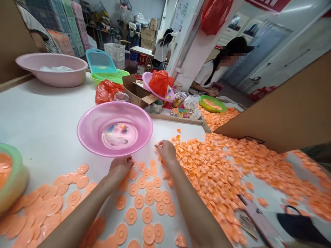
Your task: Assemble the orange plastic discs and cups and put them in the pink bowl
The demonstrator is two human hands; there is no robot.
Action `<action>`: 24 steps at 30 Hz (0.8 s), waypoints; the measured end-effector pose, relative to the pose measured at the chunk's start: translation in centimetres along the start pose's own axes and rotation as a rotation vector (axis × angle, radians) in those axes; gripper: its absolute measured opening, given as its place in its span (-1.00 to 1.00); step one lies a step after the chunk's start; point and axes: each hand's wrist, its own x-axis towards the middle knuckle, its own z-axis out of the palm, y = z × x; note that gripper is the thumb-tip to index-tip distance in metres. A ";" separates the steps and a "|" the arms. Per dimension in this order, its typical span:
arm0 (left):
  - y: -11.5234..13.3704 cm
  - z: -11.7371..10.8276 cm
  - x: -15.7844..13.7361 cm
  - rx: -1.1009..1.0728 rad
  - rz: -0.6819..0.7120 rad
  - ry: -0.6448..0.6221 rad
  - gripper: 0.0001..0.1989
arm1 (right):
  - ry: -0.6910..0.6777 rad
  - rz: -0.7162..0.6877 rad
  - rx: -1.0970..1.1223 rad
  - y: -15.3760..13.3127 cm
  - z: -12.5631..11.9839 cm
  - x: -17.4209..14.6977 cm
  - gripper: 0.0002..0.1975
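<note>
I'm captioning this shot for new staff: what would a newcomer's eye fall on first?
Most likely the broad heap of small orange pieces, spread to the right of the right hand. Next, perhaps, the shiny pink basin on the white table, just beyond the left hand. Flat orange discs lie scattered along the table's near side.

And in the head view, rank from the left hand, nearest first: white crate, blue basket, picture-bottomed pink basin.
1. Pink basin, just ahead of the left hand.
2. Blue basket, beyond it at the table's back.
3. White crate, off behind the table.
</note>
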 end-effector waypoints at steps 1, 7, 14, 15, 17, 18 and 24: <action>-0.1 -0.1 0.0 0.016 -0.010 0.000 -0.94 | -0.021 -0.015 -0.008 -0.1 0.5 0.1 -0.89; -1.8 -1.0 -0.8 0.003 -0.044 0.030 -0.86 | -0.189 -0.235 0.020 -2.0 2.2 -1.9 -0.70; -2.4 -1.2 -1.7 -0.082 -0.040 0.015 -0.85 | -0.157 -0.323 0.277 -3.1 3.2 -5.1 -0.65; -2.4 -1.3 -2.0 -0.087 -0.045 0.015 -0.85 | -0.142 -0.263 0.298 -3.2 3.3 -4.9 -0.69; -2.4 -1.6 -2.6 -0.094 -0.056 0.007 -0.86 | -0.165 -0.180 0.310 -3.4 3.5 -4.4 -0.74; -2.5 -1.8 -2.9 -0.096 -0.062 0.000 -0.87 | -0.190 -0.163 0.310 -3.6 3.6 -4.1 -0.77; -3.3 -2.0 -2.8 -0.132 -0.090 -0.006 -0.89 | -0.280 -0.101 0.346 -4.9 4.1 -4.9 -0.89</action>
